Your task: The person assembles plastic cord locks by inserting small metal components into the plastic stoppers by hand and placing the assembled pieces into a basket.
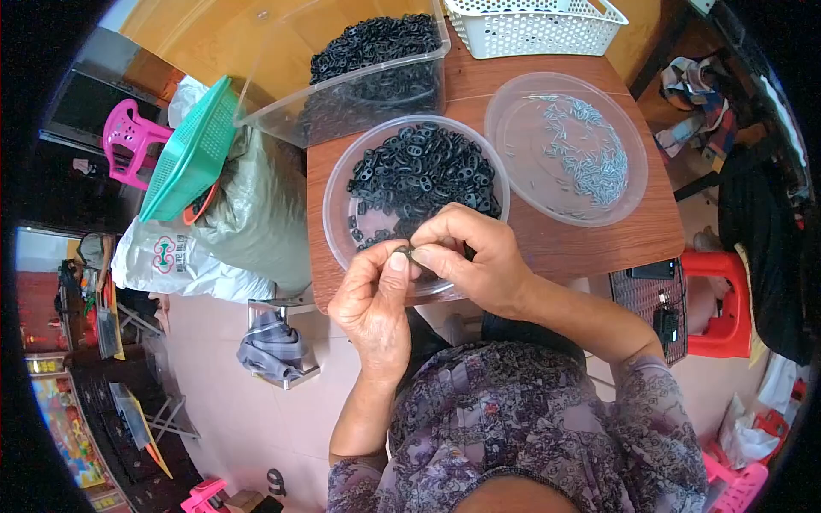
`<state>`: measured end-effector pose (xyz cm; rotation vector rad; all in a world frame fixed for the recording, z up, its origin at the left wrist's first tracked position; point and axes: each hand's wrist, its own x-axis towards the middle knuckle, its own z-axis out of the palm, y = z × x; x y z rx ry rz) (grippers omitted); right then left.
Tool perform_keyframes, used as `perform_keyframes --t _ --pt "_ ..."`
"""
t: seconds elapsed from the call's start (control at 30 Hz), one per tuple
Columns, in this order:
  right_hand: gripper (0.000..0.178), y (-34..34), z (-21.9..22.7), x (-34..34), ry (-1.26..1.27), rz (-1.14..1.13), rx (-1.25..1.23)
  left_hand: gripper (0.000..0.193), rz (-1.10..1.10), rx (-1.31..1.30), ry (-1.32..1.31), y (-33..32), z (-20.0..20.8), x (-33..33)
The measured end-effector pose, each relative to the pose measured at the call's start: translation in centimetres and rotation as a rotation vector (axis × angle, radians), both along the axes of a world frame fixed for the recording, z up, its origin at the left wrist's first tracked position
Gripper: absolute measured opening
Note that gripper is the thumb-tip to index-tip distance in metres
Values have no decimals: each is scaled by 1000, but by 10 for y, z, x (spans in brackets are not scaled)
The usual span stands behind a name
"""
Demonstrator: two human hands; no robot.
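My left hand [375, 308] and my right hand [483, 261] meet over the near rim of a round clear tub [335, 201]. Pinched between the thumbs and fingertips of both is a small dark piece [405, 250], mostly covered by the fingers. It seems to be one of the small black oval pieces with two holes [423, 171] heaped in the tub. To the right of the tub, a shallow round clear tray [526, 184] holds many small silvery pins or screws [594, 162], too small to tell which.
Behind the tub stands a clear bin [256, 107] with more black pieces, beside a white perforated basket [539, 34]. All rest on a brown wooden table [556, 248]. Full sacks [265, 205] and a green basket [192, 154] are at the left; a red stool [718, 303] stands right.
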<state>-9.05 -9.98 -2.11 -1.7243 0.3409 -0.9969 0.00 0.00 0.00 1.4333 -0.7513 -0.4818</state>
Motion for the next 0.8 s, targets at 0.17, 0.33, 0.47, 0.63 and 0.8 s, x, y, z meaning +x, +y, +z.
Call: perform_keyframes --t 0.17,0.33,0.47,0.63,0.8 --pt "4 0 4 2 60 57 127 12 2 -4 20 -5 10 -2" --pt "10 0 -6 5 -44 3 -18 15 81 41 -208 -5 3 -9" --pt "4 1 -18 5 -33 -11 -120 14 33 -11 -154 -3 -13 -6" --pt "4 -5 -13 0 5 -31 -190 14 -32 -25 -3 -8 -15 -6" --pt "6 -15 -7 -1 30 -3 -246 17 -91 -67 134 -15 -12 -6"
